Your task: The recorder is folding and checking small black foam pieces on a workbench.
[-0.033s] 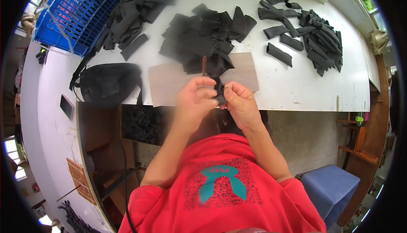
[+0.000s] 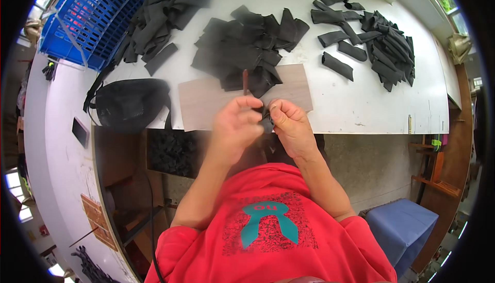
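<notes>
Between my two hands, close to the table's front edge, is a small black fabric piece (image 2: 266, 122), mostly hidden by my fingers. My left hand (image 2: 240, 123) is closed on its left side and slightly blurred. On the other side, my right hand (image 2: 290, 123) pinches the fabric between thumb and bent fingers. A thin brown stick (image 2: 245, 82) rises just beyond my left fingertips; whether that hand grips it I cannot tell. Beneath is a pale wood-grain board (image 2: 206, 109). A heap of black fabric pieces (image 2: 232, 51) overlaps the board's far edge.
Black fabric strips (image 2: 160, 15) lie at far left beside a blue plastic basket (image 2: 103, 20). Folded black tubes (image 2: 389, 51) are piled at far right. A black bag (image 2: 133, 102) and a phone (image 2: 80, 131) lie left. A blue-covered block (image 2: 402, 231) stands at lower right.
The whole view has shifted slightly left. My fingers now cover more of the black fabric piece, and less of it shows between my hands.
</notes>
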Action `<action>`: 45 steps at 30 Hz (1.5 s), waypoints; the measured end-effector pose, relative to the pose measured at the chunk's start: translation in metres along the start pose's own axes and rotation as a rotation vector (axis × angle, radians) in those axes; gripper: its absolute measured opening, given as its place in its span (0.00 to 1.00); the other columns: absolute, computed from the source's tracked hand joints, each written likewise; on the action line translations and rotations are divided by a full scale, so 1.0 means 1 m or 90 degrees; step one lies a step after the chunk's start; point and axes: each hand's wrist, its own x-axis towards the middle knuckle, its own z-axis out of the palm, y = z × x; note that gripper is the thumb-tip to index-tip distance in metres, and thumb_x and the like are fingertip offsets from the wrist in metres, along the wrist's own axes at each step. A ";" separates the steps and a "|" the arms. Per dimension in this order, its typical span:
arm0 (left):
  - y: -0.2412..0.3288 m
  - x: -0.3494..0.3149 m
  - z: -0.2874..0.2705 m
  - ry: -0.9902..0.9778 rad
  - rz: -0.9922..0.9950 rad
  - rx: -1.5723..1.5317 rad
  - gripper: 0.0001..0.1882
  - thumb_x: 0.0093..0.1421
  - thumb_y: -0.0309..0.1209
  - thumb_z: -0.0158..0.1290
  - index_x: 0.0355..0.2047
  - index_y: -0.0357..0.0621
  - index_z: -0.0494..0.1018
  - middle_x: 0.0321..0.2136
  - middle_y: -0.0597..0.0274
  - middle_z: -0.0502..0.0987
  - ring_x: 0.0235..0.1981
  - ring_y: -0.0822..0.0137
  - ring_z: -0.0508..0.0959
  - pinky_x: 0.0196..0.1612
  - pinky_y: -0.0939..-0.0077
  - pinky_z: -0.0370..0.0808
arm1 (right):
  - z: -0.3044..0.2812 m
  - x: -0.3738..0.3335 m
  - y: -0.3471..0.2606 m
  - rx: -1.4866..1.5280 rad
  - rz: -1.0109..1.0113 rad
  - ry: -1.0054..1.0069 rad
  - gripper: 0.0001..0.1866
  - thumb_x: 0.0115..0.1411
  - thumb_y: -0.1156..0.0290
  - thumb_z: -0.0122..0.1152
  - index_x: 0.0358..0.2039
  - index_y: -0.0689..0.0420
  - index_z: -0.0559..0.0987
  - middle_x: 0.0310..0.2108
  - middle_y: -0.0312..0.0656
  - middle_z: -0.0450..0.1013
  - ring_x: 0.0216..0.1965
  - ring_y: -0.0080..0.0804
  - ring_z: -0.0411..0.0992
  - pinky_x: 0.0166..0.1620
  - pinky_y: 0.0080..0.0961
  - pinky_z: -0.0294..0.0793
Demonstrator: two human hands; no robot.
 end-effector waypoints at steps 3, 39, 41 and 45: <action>0.001 -0.002 -0.006 -0.220 -0.025 -0.220 0.22 0.42 0.16 0.49 0.41 0.31 0.60 0.20 0.62 0.69 0.11 0.82 0.62 0.13 0.90 0.57 | 0.016 -0.006 -0.012 -0.015 -0.021 -0.059 0.08 0.55 0.68 0.52 0.22 0.57 0.69 0.21 0.28 0.64 0.24 0.13 0.59 0.28 0.11 0.60; 0.022 0.041 -0.030 -0.142 -0.230 -0.599 0.18 0.60 0.27 0.32 0.51 0.38 0.57 0.29 0.59 0.74 0.05 0.82 0.57 0.10 0.89 0.54 | 0.004 0.065 -0.019 -0.117 0.087 -0.085 0.11 0.54 0.65 0.54 0.19 0.57 0.71 0.16 0.30 0.63 0.17 0.15 0.59 0.22 0.12 0.58; 0.009 0.034 -0.032 -0.143 -0.169 -0.458 0.17 0.59 0.26 0.35 0.49 0.37 0.60 0.28 0.62 0.74 0.05 0.82 0.56 0.10 0.88 0.50 | 0.000 0.060 -0.009 -0.099 0.074 -0.086 0.12 0.54 0.65 0.53 0.19 0.57 0.70 0.16 0.30 0.63 0.17 0.15 0.58 0.22 0.12 0.57; 0.019 0.043 -0.025 -0.232 -0.090 -0.476 0.18 0.58 0.24 0.36 0.49 0.38 0.58 0.31 0.61 0.74 0.05 0.82 0.56 0.10 0.88 0.52 | -0.004 0.074 -0.017 -0.170 0.030 -0.142 0.12 0.54 0.64 0.54 0.19 0.56 0.70 0.16 0.29 0.62 0.18 0.15 0.58 0.22 0.12 0.57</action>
